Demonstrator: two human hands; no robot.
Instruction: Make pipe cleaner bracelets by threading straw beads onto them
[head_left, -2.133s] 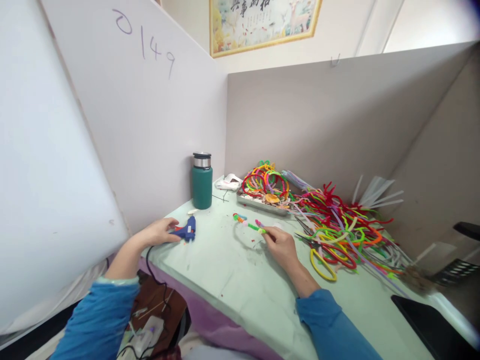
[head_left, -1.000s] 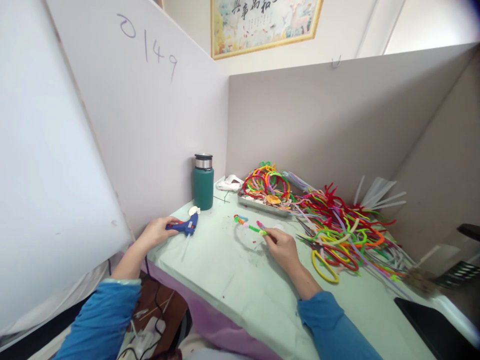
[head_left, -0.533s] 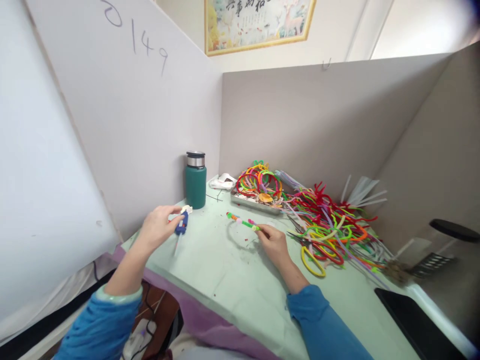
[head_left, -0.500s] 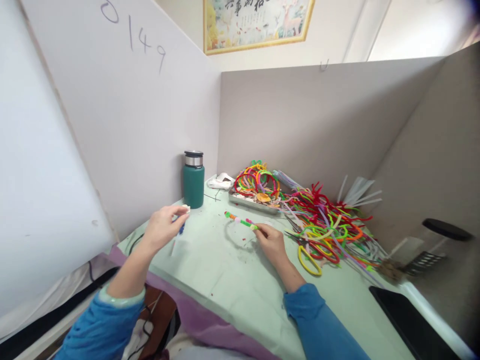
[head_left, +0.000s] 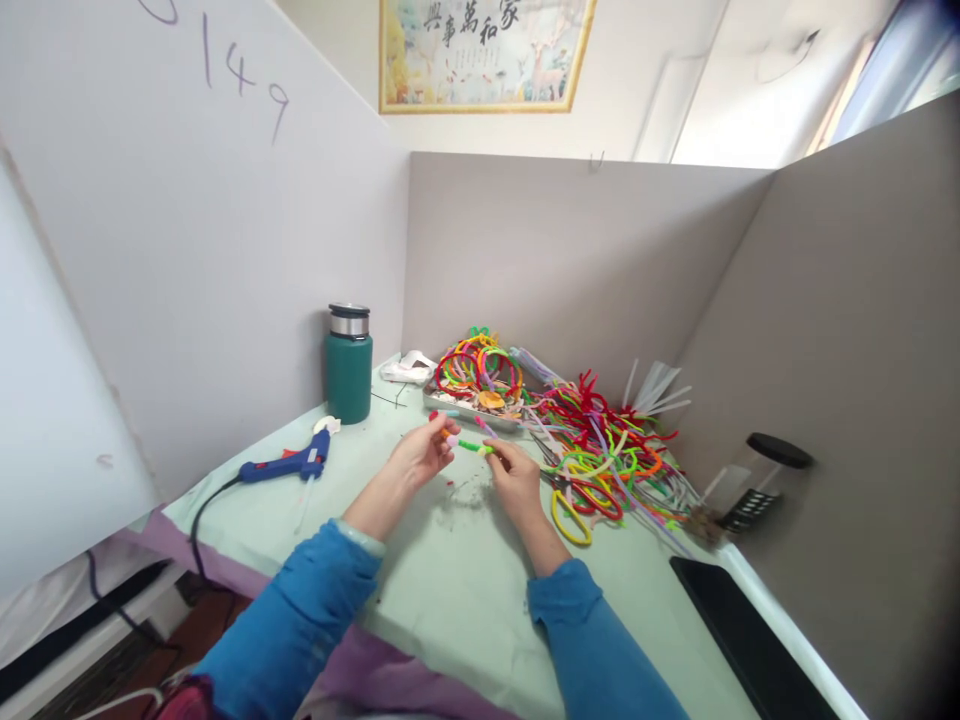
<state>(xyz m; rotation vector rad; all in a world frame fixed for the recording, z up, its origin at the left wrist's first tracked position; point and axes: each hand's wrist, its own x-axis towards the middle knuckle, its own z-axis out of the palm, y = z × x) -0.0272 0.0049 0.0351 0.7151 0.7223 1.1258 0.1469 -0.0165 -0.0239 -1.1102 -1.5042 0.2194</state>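
Above the middle of the table, a thin multicoloured pipe cleaner strip (head_left: 471,446) stretches between my two hands. It shows green, lilac, orange and pink parts. My right hand (head_left: 519,486) pinches its right end between thumb and fingers. At the left end, my left hand (head_left: 414,462) has thumb and fingertips closed on it, partly covering that end. A blue glue gun (head_left: 304,459) lies on the table to the left of my left hand, its black cord trailing toward the table edge.
A green bottle (head_left: 349,370) stands at the back left. Behind my hands sits a metal tray (head_left: 474,412) of coloured loops. Piled pipe cleaners (head_left: 600,425), yellow- and red-handled scissors (head_left: 571,520), a clear container (head_left: 765,485) and a black flat object (head_left: 739,625) lie to the right.
My left hand has let go of the glue gun, leaving it on the table, and moved right to the strip's left end. My right hand still holds the strip. The view has shifted right.
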